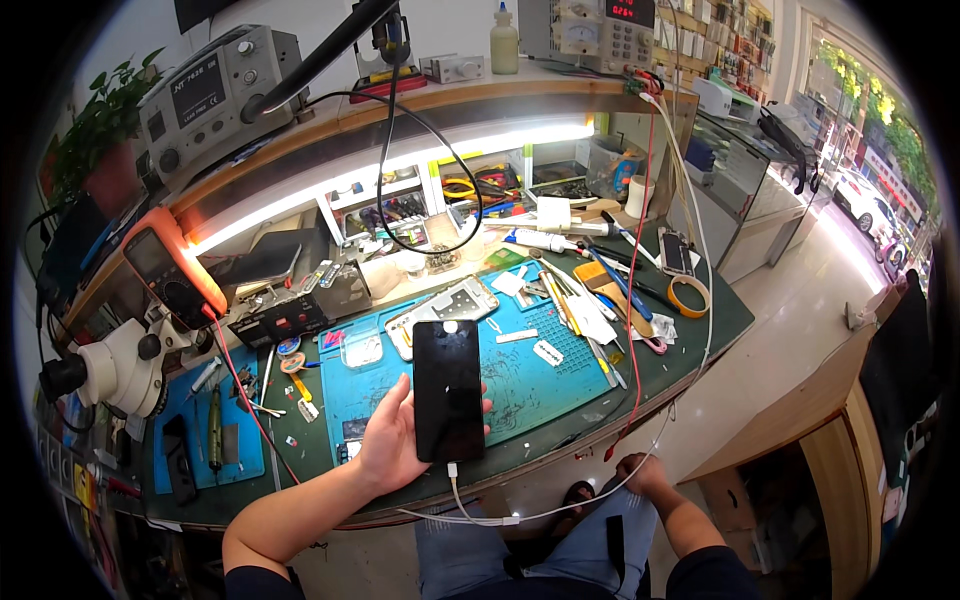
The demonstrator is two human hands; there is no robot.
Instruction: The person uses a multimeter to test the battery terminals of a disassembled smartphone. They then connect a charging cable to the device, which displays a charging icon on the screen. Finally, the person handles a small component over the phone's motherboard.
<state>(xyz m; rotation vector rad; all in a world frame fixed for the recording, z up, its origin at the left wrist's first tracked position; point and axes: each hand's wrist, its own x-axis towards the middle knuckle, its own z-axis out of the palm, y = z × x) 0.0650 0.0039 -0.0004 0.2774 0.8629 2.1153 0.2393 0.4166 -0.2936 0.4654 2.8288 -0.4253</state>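
My left hand (388,440) is wrapped round a black smartphone (448,395), held upright over the front of the blue work mat (560,395). Its screen is dark. A white charging cable (456,480) is plugged into the phone's lower end, drops below the bench edge and runs off to the right. Low on the right, my right hand (645,474) rests by my knee with its fingers curled. The white cable passes close to those fingers; whether they hold anything is hidden. Behind the phone lies a silver phone housing (440,312) on the mat.
An orange multimeter (172,268) and a white microscope (110,370) stand at the left. Tweezers, brushes and a tape roll (689,297) crowd the right side. A red lead (640,370) hangs over the front edge. A black cable (480,190) loops above the bench.
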